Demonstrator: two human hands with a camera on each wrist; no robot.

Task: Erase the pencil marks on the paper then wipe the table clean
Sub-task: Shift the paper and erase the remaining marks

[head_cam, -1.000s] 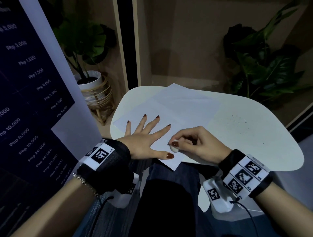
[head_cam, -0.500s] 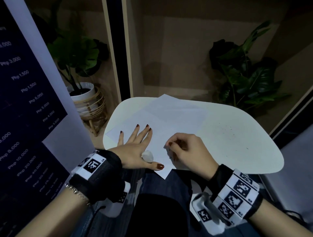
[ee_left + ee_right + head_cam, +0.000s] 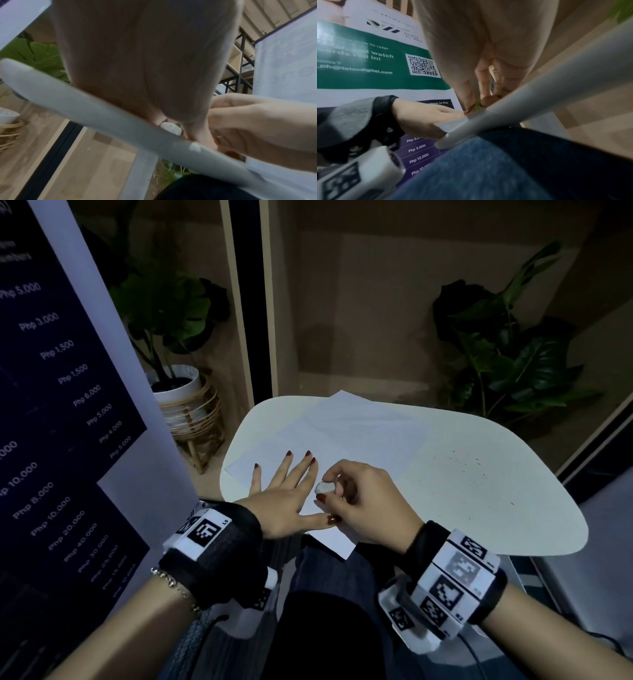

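Centre frame, the right hand [image 3: 363, 501] pinches a white eraser [image 3: 324, 487] above the paper [image 3: 346, 433], which the flat, spread left hand [image 3: 284, 498] pins; a loosened press could let the sheet crumple on the table [image 3: 479, 484].

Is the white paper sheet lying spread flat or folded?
Spread flat: the white paper sheet lies open on the pale rounded table, with the left hand resting flat on it.
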